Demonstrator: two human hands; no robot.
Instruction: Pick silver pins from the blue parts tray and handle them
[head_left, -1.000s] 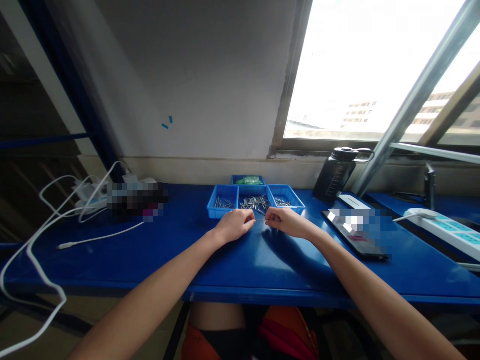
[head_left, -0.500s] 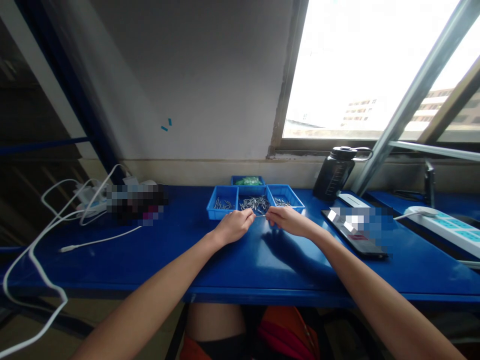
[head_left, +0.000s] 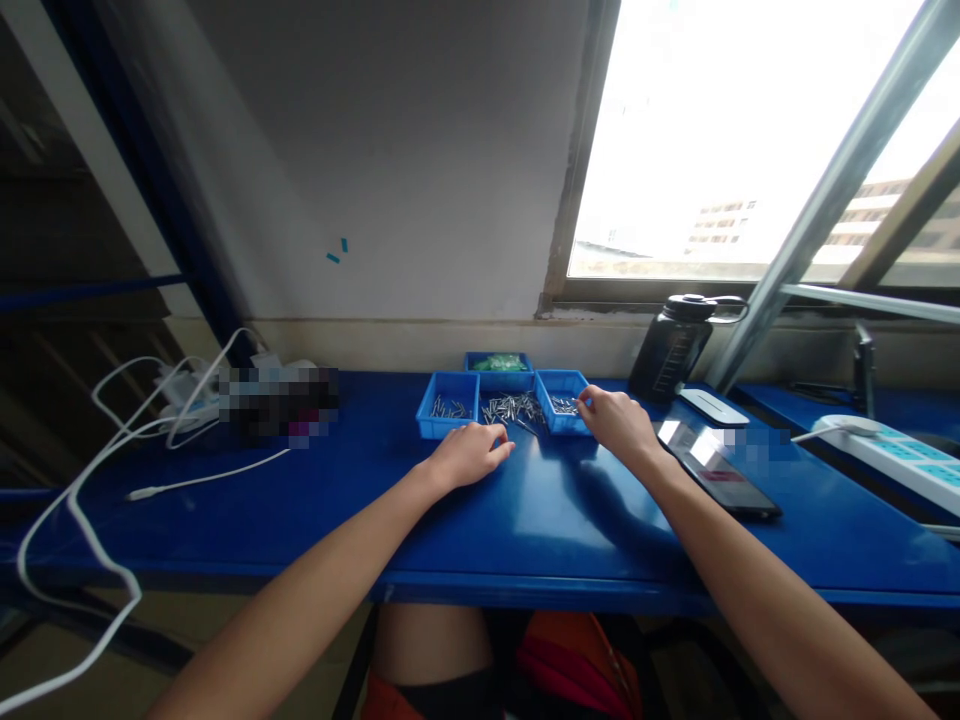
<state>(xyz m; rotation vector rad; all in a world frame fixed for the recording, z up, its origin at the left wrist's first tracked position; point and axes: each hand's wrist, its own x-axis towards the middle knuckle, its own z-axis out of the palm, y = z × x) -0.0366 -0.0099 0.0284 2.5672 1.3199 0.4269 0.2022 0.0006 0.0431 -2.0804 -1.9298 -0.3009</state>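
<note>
Several slim silvery metal pieces lie in a loose pile [head_left: 514,408] between two blue bins. My left hand [head_left: 471,455] rests just in front of the pile and the left bin [head_left: 439,427], its thumb and forefinger apart with nothing visible between them. Over the right edge of the right bin [head_left: 568,423], my right hand [head_left: 619,425] has its fingertips pinched together; whatever they hold is too small to make out. Similar metal pieces [head_left: 448,408] lie in the left bin, and more [head_left: 562,405] in the right one.
Behind the pile stands a blue bin [head_left: 510,380] with green-tinted plastic packets [head_left: 499,362]. A black bottle [head_left: 671,350], a dark tablet-like device [head_left: 720,475] and a white power strip [head_left: 892,455] are to the right. White cables [head_left: 82,530] run along the left.
My hands, which held a thin piece between them, have come apart. The right moved to the right bin; the left stayed near the pile and loosened its fingers.
</note>
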